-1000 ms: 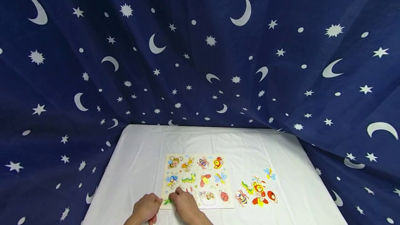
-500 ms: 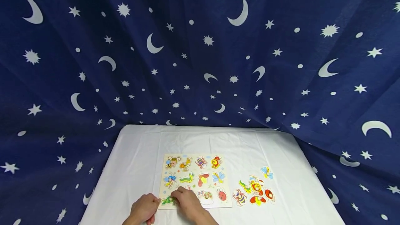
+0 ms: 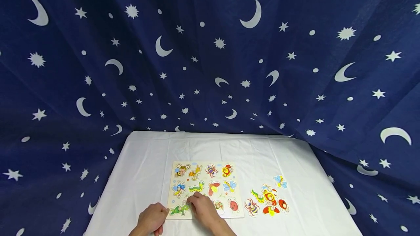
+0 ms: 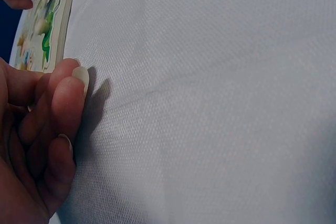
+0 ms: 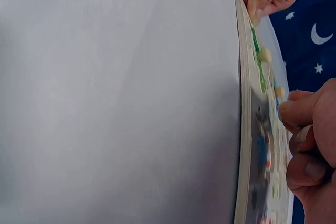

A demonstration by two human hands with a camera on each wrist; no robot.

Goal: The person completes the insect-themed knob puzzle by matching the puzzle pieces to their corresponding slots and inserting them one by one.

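My left hand (image 3: 152, 217) pinches the near left corner of a wooden insect puzzle board (image 3: 206, 217). In the left wrist view its fingers (image 4: 68, 103) curl beside the board's edge. A green grasshopper piece (image 3: 179, 209) lies at that corner, and its pale knob (image 5: 265, 55) shows in the right wrist view. My right hand (image 3: 205, 209) hovers low over the bottom row, just right of the grasshopper. Its fingers are loosely bent near the piece's right end, with nothing seen held; whether they touch the piece is unclear. The hand hides part of the bottom row.
Right of the board lie several loose insect pieces, among them a spider (image 3: 252, 207), a ladybird (image 3: 283, 204), a caterpillar (image 3: 257, 196) and a blue-winged bee (image 3: 280, 181). A white cloth (image 3: 147, 166) covers the table. Dark blue curtains (image 3: 210, 61) surround it.
My right hand has shifted right and slightly away from me, off the grasshopper piece, so more of it shows. My left hand stays on the board's corner.
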